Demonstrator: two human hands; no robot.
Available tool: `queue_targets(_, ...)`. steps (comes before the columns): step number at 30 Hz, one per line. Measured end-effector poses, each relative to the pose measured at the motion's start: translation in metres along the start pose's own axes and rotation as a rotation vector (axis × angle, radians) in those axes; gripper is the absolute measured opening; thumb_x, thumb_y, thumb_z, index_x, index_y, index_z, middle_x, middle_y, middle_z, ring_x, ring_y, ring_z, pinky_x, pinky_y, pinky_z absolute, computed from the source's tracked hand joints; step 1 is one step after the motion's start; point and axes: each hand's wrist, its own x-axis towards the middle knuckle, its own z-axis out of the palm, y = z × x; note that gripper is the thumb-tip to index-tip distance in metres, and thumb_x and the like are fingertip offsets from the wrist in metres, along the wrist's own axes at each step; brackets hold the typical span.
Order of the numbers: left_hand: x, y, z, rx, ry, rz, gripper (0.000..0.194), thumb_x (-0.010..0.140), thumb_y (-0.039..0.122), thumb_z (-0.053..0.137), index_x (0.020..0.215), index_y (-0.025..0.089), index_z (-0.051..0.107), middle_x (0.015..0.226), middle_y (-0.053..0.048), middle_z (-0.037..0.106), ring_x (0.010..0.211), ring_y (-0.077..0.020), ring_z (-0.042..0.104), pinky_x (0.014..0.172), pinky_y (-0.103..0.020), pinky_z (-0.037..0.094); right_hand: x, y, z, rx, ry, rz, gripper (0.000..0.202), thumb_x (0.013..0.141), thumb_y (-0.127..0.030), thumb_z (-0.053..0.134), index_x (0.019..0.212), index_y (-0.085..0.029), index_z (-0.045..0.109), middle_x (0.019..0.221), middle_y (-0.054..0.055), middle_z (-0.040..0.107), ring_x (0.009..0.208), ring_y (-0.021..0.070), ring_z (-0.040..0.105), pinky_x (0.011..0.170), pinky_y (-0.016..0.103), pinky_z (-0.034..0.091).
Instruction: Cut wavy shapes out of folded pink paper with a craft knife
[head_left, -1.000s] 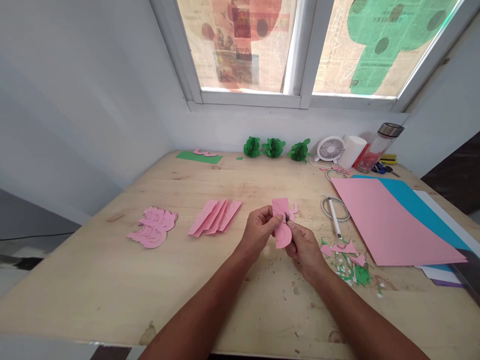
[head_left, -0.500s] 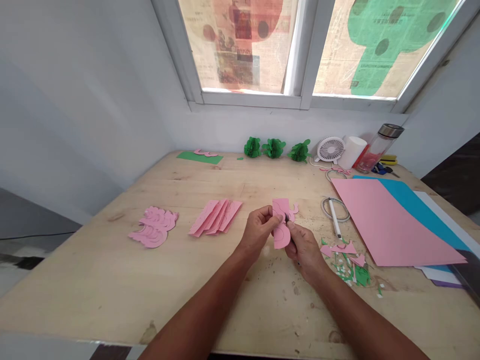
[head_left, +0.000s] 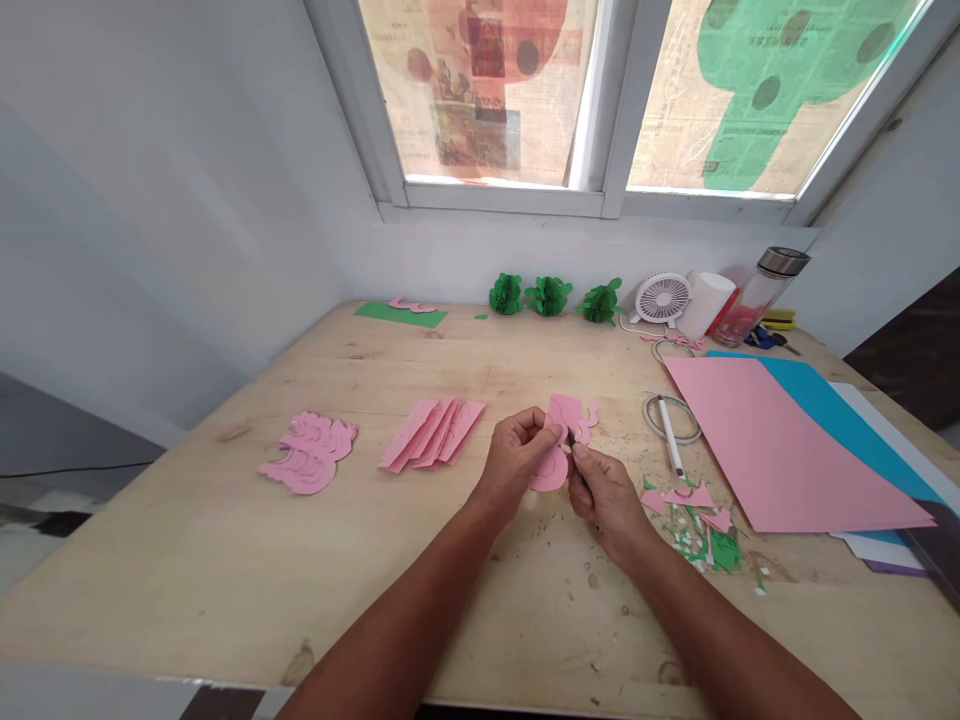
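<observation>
My left hand (head_left: 523, 452) pinches a folded pink paper piece (head_left: 553, 470) with a rounded lower end and drawn curves. In my right hand (head_left: 606, 490) is a pair of dark scissors (head_left: 572, 438), mostly hidden by the fingers; their tip meets the paper's right edge. Just behind the hands lies a curly pink paper offcut (head_left: 592, 418). To the left, several folded pink paper strips (head_left: 431, 435) overlap in a fan. Farther left rests a pile of cut, scalloped pink paper shapes (head_left: 309, 453).
Green and pink scraps (head_left: 705, 530) litter the right side beside a white pen (head_left: 670, 436). Large pink sheets (head_left: 780, 450) overlap blue ones. Along the wall stand green paper ornaments (head_left: 548, 296), a small fan (head_left: 663, 298), a white roll (head_left: 706, 304) and a glass bottle (head_left: 757, 300).
The pink paper has turned in my left hand, its rounded lower end swinging left, away from my right hand. The scissors stay at its right edge.
</observation>
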Motion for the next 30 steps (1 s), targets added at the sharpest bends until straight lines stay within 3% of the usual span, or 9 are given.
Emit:
queue_targets(13,0.0008,-0.0009,-0.0015,0.033,-0.026,-0.009,0.024,0.066,0.031,0.065,0.058,0.015,0.049,0.055,0.002,0.050,0.049,-0.0077,0.043,0.047,-0.020,0.034,0.0005,0.0008,-0.0008,0.002,-0.017,-0.003,0.042,0.077,-0.052,0.056,0.055,-0.018,0.043,0.038,-0.008,0.032,0.035,0.0050,0.020,0.036,0.021,0.011)
queue_targets(20,0.0008,-0.0005,-0.0015,0.001,-0.038,-0.001,0.022,0.066,0.030,0.065,0.058,0.015,0.051,0.059,0.000,0.056,0.054,-0.0100,0.048,0.052,-0.022,0.038,-0.0002,-0.0008,-0.0003,-0.016,-0.014,-0.011,0.043,0.076,-0.052,0.055,0.053,-0.019,0.042,0.037,-0.008,0.031,0.034,0.0050,0.019,0.036,0.021,0.011)
queue_targets(30,0.0005,-0.0003,-0.0037,0.003,-0.023,-0.011,0.022,0.066,0.032,0.066,0.060,0.015,0.053,0.060,-0.001,0.057,0.058,-0.0125,0.053,0.057,-0.024,0.041,-0.0007,-0.0006,-0.0003,-0.035,0.006,0.011,0.040,0.076,-0.053,0.056,0.061,-0.016,0.051,0.036,-0.009,0.032,0.033,0.0045,0.020,0.036,0.021,0.010)
